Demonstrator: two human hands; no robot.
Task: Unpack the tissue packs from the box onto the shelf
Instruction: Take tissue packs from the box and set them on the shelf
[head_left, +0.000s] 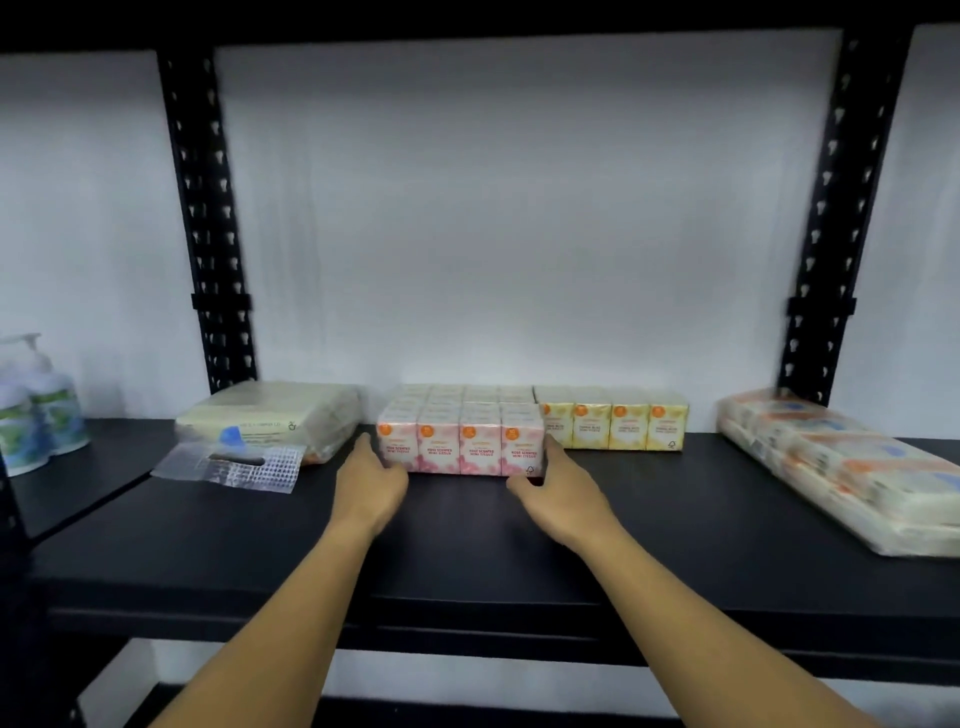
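A pink pack of rose scented mini tissues (460, 439) rests on the black shelf (467, 545), near the back wall. My left hand (371, 480) presses against its left end and my right hand (556, 488) grips its right front corner. Both hands hold the pack between them. A yellow pack of mini tissues (618, 421) stands right behind and to the right of it, touching it. The box is out of view.
A flat cream tissue pack with a clear plastic handle (265, 426) lies to the left. A long wrapped tissue pack (852, 467) lies at the right. Two pump bottles (39, 410) stand at far left. Black perforated uprights (208, 223) frame the bay.
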